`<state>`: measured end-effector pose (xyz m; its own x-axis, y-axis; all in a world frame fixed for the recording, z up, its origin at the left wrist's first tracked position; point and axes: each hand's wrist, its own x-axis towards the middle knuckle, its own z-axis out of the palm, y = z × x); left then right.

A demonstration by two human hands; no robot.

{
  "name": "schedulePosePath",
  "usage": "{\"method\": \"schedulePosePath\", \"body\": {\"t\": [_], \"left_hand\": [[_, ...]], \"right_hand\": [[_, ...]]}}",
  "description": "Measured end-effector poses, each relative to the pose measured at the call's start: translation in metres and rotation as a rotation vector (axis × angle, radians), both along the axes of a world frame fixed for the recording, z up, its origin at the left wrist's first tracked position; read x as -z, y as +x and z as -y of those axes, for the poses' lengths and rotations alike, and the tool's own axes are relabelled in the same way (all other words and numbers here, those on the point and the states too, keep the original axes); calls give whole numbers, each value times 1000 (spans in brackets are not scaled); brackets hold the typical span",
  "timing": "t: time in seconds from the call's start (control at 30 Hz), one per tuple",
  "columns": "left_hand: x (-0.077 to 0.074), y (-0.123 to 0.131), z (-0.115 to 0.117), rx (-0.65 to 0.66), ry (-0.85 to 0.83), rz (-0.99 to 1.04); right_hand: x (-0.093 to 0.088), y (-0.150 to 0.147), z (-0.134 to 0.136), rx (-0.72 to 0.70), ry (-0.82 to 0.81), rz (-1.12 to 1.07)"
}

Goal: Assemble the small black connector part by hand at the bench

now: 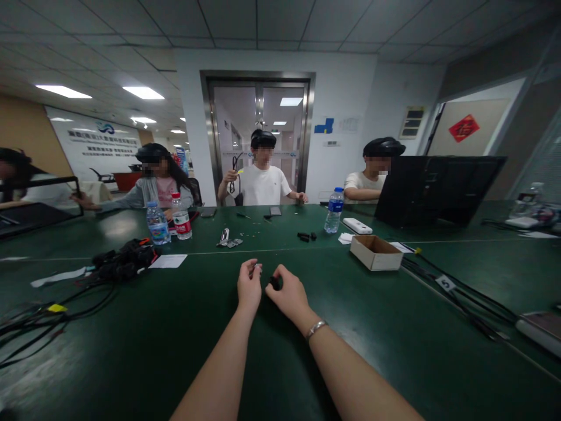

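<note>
Over the dark green table, my left hand (249, 287) and my right hand (290, 294) are close together, a narrow gap between them. The left fingers are closed, and a tiny pale piece (256, 266) shows at their tips, too small to name. In my right hand, thumb and fingers curl round a small black piece (275, 283); its kind cannot be made out. Beyond the hands lie several black parts (305, 237) and, farther left, a shiny metal piece (225, 236) beside small grey bits (235, 242).
An open cardboard box (376, 261) stands right of my hands, near a water bottle (334, 210). Black cables (460, 301) run along the right. At left are a tangled black device (125, 261), cables and two bottles. Several people wearing headsets sit across the green table (272, 362).
</note>
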<state>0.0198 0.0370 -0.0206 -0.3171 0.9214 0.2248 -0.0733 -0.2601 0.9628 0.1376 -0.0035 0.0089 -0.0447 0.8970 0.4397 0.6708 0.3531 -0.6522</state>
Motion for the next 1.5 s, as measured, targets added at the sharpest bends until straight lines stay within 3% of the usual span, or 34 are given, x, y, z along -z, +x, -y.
{"method": "schedulePosePath", "body": {"t": [0.23, 0.6, 0.8, 0.97, 1.23, 1.5], "left_hand": [[-8, 0, 3, 180, -38, 88], [-2, -7, 0, 89, -34, -35], [-2, -6, -1, 58, -19, 41], [-5, -3, 1, 131, -42, 163], [0, -4, -3, 212, 39, 102], [-9, 0, 5, 235, -66, 143]], "right_hand": [[13, 7, -21, -67, 28, -134], [6, 2, -16, -66, -112, -94], [9, 4, -20, -114, -43, -110], [17, 7, -26, -122, -19, -157], [25, 9, -34, -153, -31, -208], [23, 9, -31, -112, -102, -220]]}}
